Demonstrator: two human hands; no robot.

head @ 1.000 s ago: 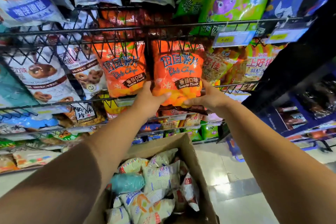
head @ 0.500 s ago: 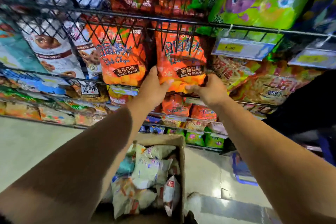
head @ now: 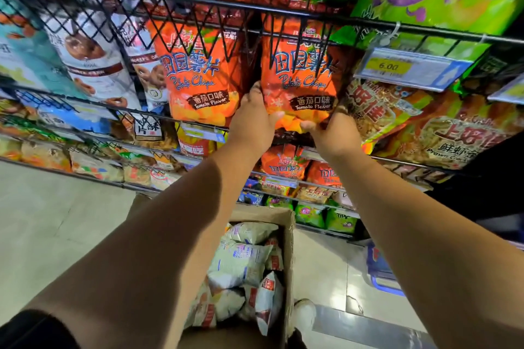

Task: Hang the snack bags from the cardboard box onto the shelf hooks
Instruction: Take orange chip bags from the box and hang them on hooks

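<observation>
I've got my left hand (head: 255, 119) and right hand (head: 331, 133) gripping the orange chip bag (head: 300, 76) by its bottom corners, cardboard box (head: 287, 238) near below

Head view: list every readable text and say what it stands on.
"Potato Chips", "Tomato Flavor", "番茄口味": held orange bag and neighbouring orange bag.
"6.00": yellow price tag.
"Prawn Cra", cut off: prawn bag at right.
Pale bags in the cardboard box: print too blurred to read.
</observation>
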